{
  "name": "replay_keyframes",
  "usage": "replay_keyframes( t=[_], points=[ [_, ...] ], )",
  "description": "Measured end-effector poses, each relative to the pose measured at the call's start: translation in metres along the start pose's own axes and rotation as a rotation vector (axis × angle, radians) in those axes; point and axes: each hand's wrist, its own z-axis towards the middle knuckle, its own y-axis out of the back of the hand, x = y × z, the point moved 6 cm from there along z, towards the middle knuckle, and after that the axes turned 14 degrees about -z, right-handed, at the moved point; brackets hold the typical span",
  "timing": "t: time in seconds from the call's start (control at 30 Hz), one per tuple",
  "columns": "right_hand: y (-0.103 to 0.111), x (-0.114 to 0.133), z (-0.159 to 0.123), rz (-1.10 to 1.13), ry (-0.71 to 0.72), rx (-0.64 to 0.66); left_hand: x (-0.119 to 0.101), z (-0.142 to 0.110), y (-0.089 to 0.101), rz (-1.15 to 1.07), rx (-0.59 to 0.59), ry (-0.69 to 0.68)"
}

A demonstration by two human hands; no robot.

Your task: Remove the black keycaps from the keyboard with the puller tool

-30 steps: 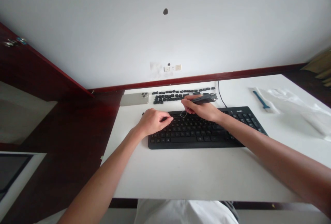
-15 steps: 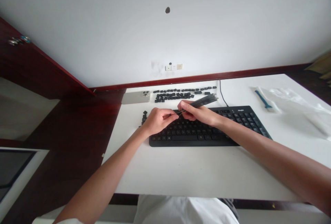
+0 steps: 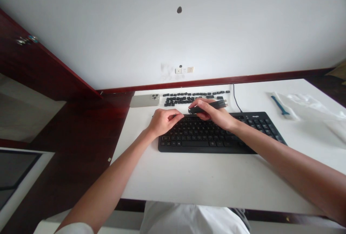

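My right hand (image 3: 212,113) grips a black keycap puller (image 3: 207,107) by its handle, above the top edge of a black keyboard (image 3: 208,133). Its wire end is hidden in my fingers. My left hand (image 3: 164,121) rests just to the left, its curled fingers over the keyboard's upper left corner and pointing towards my right hand. Whatever lies between those fingers is hidden. Several loose black keycaps (image 3: 194,98) lie in rows behind the keyboard. Many keys on the keyboard are still in place.
The keyboard lies on a white desk (image 3: 205,180) with a red-brown rear edge. A pale smartphone (image 3: 144,100) lies back left. A black cable (image 3: 236,101) runs towards the wall. A blue brush (image 3: 279,105) and a clear plastic sheet (image 3: 310,106) lie to the right.
The two hands have moved slightly apart. The puller has turned in my right hand and now looks shorter. The whole view has shifted slightly.
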Motion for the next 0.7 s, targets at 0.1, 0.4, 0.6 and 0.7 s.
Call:
replay_keyframes(
  t=[0.1,0.4,0.6,0.7],
  points=[
    [-0.003,0.0,0.001,0.049,0.017,-0.02,0.001,0.001,0.001,0.013,-0.013,0.001],
    [0.0,-0.004,0.003,0.132,0.094,-0.099,0.002,0.0,-0.001,0.026,-0.05,0.012],
    [-0.023,-0.005,-0.005,0.438,-0.045,0.231,0.016,0.002,0.018,0.038,-0.224,0.075],
    [-0.027,-0.01,-0.005,0.533,-0.078,0.203,0.018,0.003,0.022,0.083,-0.233,0.082]
  ],
)
